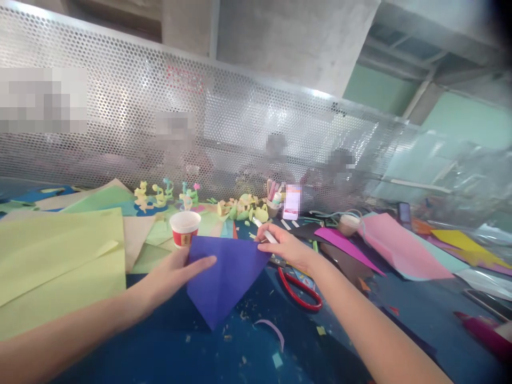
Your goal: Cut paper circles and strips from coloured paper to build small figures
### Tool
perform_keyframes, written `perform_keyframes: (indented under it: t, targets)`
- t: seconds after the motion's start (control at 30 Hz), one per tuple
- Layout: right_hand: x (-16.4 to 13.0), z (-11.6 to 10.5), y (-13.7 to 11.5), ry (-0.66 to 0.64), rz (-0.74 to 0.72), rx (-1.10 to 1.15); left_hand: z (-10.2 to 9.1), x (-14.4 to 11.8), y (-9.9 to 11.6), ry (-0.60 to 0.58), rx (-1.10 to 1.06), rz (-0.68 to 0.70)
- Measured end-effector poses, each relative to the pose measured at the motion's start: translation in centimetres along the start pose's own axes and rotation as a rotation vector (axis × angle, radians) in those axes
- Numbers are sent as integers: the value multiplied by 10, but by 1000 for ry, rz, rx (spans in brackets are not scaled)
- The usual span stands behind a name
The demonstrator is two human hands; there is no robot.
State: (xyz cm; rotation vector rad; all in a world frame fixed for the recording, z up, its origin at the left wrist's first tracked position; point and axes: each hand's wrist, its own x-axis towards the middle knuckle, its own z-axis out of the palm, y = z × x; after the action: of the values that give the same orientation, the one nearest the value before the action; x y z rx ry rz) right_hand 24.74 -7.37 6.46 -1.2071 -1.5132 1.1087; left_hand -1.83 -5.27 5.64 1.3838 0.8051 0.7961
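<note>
The left hand (178, 266) is gripping the left side of a folded-looking blue-purple paper sheet (224, 277), its thumb lying across the front and its other fingers mostly hidden behind. The right hand (290, 248) is pinching the sheet's right corner while also holding a slender white tool (267, 233), whose kind is unclear. The sheet is hanging at the middle of the scene, a corner pointing to the near side, above a dark blue tabletop (160, 341). A red-and-white paper cup (185, 229) is standing just beyond its far left corner. Red-handled scissors (300, 293) are lying to its right, and a curved pale-purple paper strip (274, 330) is lying nearer. Large pale yellow-green paper sheets (60, 256) are covering the left side; a pink paper sheet (400, 245) is lying on the far right. Small colourful paper figures (160, 196) are standing on the far side, before a perforated silver metal screen (240, 117).
</note>
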Motion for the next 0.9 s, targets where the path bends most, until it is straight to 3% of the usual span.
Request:
perform_keyframes:
  t: [0.13,0.3,0.53,0.67,0.9]
  targets:
    - [-1,1,-1,-1,31,-20,6,-1,-12,-130,-72,-229]
    - [2,3,3,31,24,-32,1,0,-23,-156,-186,-221]
    - [3,6,7,22,21,39,-1,2,-26,-215,-211,-192]
    - [3,7,10,7,57,-40,-3,2,-28,-240,-203,-190]
    - [10,-18,21,310,81,-544,-13,12,-31,-115,105,-117]
